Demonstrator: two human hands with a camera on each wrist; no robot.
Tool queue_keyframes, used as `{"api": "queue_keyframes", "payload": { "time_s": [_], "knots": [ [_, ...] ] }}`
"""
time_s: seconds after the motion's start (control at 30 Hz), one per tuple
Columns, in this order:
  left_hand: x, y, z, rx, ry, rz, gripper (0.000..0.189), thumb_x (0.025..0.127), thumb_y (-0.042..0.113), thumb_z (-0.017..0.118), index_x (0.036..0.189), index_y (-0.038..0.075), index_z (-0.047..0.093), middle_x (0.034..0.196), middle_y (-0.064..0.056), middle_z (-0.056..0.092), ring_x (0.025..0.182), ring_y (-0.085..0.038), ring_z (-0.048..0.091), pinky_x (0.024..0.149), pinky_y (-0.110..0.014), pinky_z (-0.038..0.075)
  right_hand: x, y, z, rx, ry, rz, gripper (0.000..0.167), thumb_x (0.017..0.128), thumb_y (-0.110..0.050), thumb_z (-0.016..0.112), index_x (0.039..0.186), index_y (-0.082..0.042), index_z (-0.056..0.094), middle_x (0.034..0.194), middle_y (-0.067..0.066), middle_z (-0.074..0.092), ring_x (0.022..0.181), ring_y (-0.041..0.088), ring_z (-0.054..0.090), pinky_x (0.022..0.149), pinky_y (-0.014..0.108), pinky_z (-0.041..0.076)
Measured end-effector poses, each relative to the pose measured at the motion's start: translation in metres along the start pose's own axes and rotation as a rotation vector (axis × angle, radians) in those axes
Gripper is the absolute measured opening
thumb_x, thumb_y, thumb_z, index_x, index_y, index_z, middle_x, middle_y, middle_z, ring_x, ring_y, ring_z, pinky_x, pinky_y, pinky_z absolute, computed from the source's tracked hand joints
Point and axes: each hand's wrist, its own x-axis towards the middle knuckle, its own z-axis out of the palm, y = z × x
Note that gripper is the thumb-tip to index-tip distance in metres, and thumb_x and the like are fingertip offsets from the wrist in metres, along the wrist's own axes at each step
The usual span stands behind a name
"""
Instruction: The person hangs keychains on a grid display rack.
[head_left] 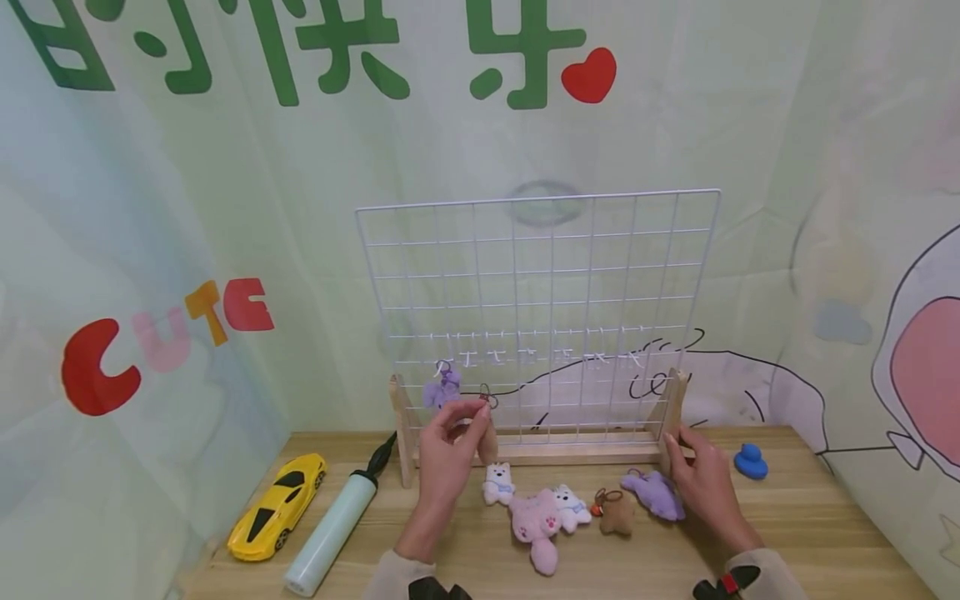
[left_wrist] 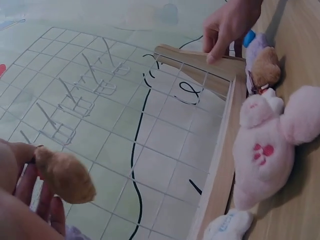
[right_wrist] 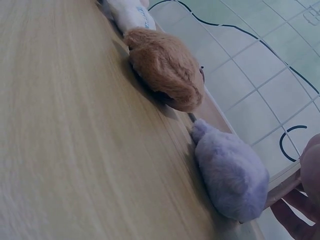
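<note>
Left hand [head_left: 448,446]: fingers curled, pinching brown plush charm [left_wrist: 66,175]; wire grid [head_left: 551,272] just beyond. Right hand [head_left: 703,479]: gripping wooden stand [head_left: 678,393]. Between hands, on tabletop [head_left: 622,571]: pink plush toy [head_left: 535,518].

A brown plush [left_wrist: 67,175] hangs from left fingers [head_left: 459,410].
</note>
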Motion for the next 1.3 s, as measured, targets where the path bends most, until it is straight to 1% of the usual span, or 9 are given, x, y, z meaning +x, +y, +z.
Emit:
{"api": "queue_keyframes", "payload": {
  "time_s": [0.1,0.27,0.4,0.63,0.73,0.87,1.07,1.23,1.3],
  "knots": [
    [0.002,0.005,0.003,-0.057,0.042,0.050,0.016,0.098,0.018,0.082,0.112,0.010,0.080,0.111,-0.006,0.079,0.102,-0.019,0.071,0.085,-0.020,0.057,0.000,0.000,0.001,0.002,0.007,-0.010,0.010,0.107,-0.009,0.066,0.104,-0.001,0.071,0.107,0.023,0.079,0.107,0.045,0.076,0.076,0.055,0.066],
    [0.004,0.013,0.008,-0.151,0.071,0.102,0.019,0.100,0.014,0.079,0.116,0.004,0.076,0.112,-0.003,0.076,0.097,-0.018,0.070,0.073,-0.017,0.056,0.000,0.001,0.002,0.002,0.011,-0.006,0.009,0.107,-0.009,0.066,0.104,-0.001,0.071,0.106,0.022,0.079,0.107,0.043,0.076,0.076,0.055,0.066],
    [0.005,0.016,0.010,-0.189,0.089,0.095,0.020,0.102,0.016,0.077,0.118,0.005,0.075,0.111,-0.001,0.077,0.088,-0.013,0.067,0.063,-0.016,0.050,-0.001,0.001,0.002,0.004,0.008,-0.001,0.010,0.108,-0.009,0.066,0.105,-0.001,0.072,0.108,0.023,0.078,0.108,0.042,0.076,0.077,0.055,0.066],
    [0.009,0.014,0.013,-0.275,0.124,0.043,0.025,0.102,0.015,0.077,0.120,-0.001,0.071,0.112,-0.001,0.080,0.095,-0.011,0.072,0.065,-0.018,0.052,-0.001,0.001,0.002,-0.002,0.011,-0.010,0.009,0.107,-0.008,0.066,0.103,-0.002,0.071,0.106,0.021,0.078,0.107,0.041,0.075,0.077,0.055,0.066],
    [0.010,0.013,0.013,-0.308,0.124,0.026,0.026,0.102,0.015,0.077,0.121,-0.001,0.070,0.111,0.000,0.080,0.089,-0.010,0.069,0.060,-0.017,0.050,-0.001,0.000,0.002,0.001,0.009,-0.012,0.009,0.108,-0.008,0.066,0.102,-0.002,0.071,0.106,0.021,0.078,0.107,0.041,0.076,0.077,0.055,0.066],
    [0.011,0.012,0.012,-0.322,0.115,0.022,0.028,0.103,0.017,0.077,0.123,-0.001,0.069,0.109,-0.001,0.079,0.083,-0.008,0.066,0.058,-0.017,0.048,-0.002,0.000,0.001,0.004,0.016,-0.017,0.009,0.107,-0.007,0.066,0.102,-0.002,0.071,0.106,0.021,0.078,0.106,0.041,0.076,0.076,0.054,0.066],
    [0.012,0.012,0.012,-0.321,0.107,0.029,0.028,0.103,0.016,0.076,0.123,-0.002,0.068,0.110,0.000,0.079,0.084,-0.008,0.066,0.058,-0.017,0.048,-0.002,0.000,0.001,0.004,0.020,-0.018,0.008,0.107,-0.006,0.066,0.104,-0.001,0.071,0.107,0.023,0.078,0.106,0.042,0.076,0.076,0.054,0.066],
    [0.011,0.013,0.011,-0.315,0.098,0.062,0.027,0.103,0.013,0.076,0.122,-0.003,0.068,0.111,0.000,0.078,0.081,-0.008,0.064,0.059,-0.017,0.048,-0.001,0.000,0.001,0.004,0.012,-0.008,0.010,0.108,-0.008,0.066,0.105,-0.001,0.071,0.110,0.024,0.078,0.109,0.043,0.075,0.078,0.056,0.066],
    [0.012,0.014,0.011,-0.304,0.106,0.073,0.026,0.103,0.013,0.076,0.122,-0.004,0.069,0.112,-0.001,0.079,0.085,-0.010,0.066,0.061,-0.017,0.050,-0.001,-0.001,0.001,0.001,0.012,-0.007,0.010,0.108,-0.008,0.066,0.105,-0.001,0.071,0.111,0.024,0.078,0.109,0.043,0.075,0.078,0.056,0.066]
  ]
}}
